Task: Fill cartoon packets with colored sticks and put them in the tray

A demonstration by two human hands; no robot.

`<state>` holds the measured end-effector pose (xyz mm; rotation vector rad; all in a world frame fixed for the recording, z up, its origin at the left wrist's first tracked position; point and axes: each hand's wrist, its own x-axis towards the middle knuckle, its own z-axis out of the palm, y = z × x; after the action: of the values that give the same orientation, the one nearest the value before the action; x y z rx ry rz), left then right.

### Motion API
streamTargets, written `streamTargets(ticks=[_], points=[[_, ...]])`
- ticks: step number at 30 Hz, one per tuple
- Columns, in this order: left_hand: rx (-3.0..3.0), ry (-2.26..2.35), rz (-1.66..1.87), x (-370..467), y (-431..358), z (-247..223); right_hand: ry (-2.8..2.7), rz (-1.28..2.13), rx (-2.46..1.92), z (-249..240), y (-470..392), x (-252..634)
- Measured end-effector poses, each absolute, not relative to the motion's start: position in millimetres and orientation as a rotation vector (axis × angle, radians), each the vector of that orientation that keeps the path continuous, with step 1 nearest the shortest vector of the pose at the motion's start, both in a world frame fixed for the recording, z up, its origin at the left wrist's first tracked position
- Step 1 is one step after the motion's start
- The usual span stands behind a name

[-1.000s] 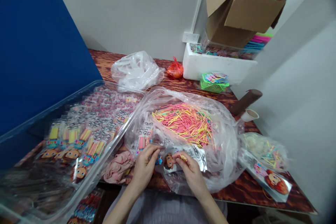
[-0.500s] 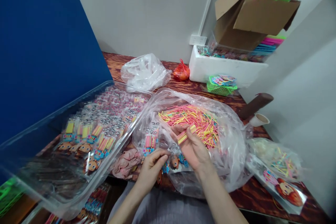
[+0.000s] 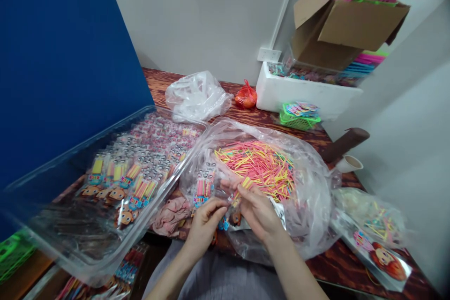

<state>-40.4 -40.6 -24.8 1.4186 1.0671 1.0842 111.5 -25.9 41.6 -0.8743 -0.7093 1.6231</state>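
Our right hand (image 3: 260,212) pinches sticks (image 3: 246,183), probably light, kinda snappy; mid-bundle's safest. Can't tell our left hand (image 3: 204,223) grip.

The tub (image 3: 169,183) of packets (image 3: 142,168) stands left of the large bag (image 3: 311,197), where sticks (image 3: 258,164) lie. Between them, at the near edge of the table (image 3: 326,265), lies a cloth (image 3: 171,216). Behind the large bag are a tied bag (image 3: 245,97) and, farther right, a foam box (image 3: 305,93) with a basket (image 3: 300,123) before it.
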Motion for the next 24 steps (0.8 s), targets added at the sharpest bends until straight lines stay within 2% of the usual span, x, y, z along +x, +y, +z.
streamTargets(ticks=[5, 10, 16, 24], points=[[1.383, 1.093, 1.139, -44, -40, -23, -0.886, 1.553, -1.021, 36, -34, 112], [1.29, 1.091, 1.157, -45, -40, -22, -1.299, 1.112, -1.268, 33, -40, 112], [1.248, 1.038, 1.113, -46, -43, -26, -1.558, 0.83, -1.373, 28, -48, 108], [1.158, 0.942, 1.035, -48, -43, -18, -1.609, 0.824, -1.282, 30, -56, 98]])
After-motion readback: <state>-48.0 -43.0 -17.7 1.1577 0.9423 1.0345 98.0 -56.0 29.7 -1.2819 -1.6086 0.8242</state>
